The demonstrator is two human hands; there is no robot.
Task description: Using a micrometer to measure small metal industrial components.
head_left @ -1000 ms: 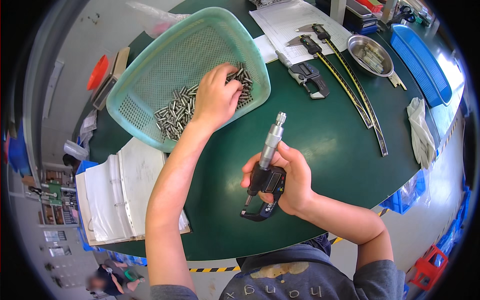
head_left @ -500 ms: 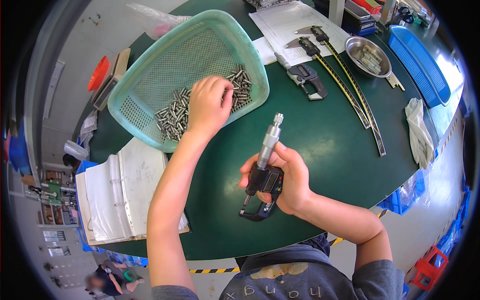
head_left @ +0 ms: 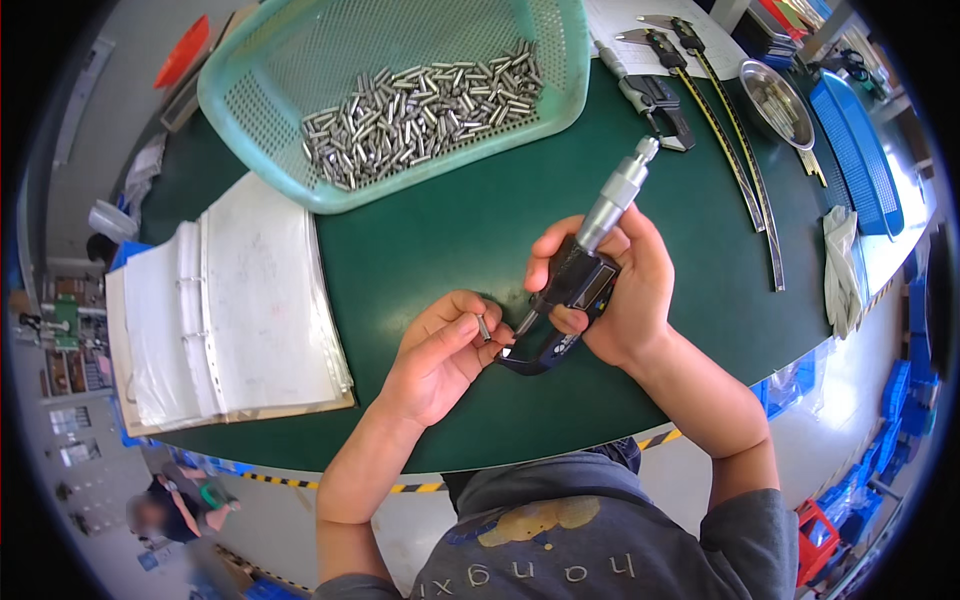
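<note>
My right hand [head_left: 645, 295] is wrapped round a digital micrometer [head_left: 612, 205], whose silver thimble points up and away and whose black frame reaches toward my left hand. Between the thumb and fingers of my left hand [head_left: 425, 365] is a small shiny metal pin [head_left: 484, 328]. The fingertips of that hand are right beside the micrometer's jaw, but the pin lies outside the gap. Many similar loose metal pins [head_left: 420, 115] lie in a pale green mesh basket [head_left: 450, 165] beyond my hands.
An open ring binder [head_left: 260, 300] lies at the left. At the far right are two calipers [head_left: 725, 140], another micrometer [head_left: 655, 105], a metal bowl [head_left: 775, 105], a blue basket [head_left: 860, 150] and a white glove [head_left: 842, 270]. A person [head_left: 175, 510] is in the lower-left background.
My left hand has come out of the green basket toward me with a pin, up to the micrometer's jaw. The micrometer is tilted more to the right. The view has shifted.
</note>
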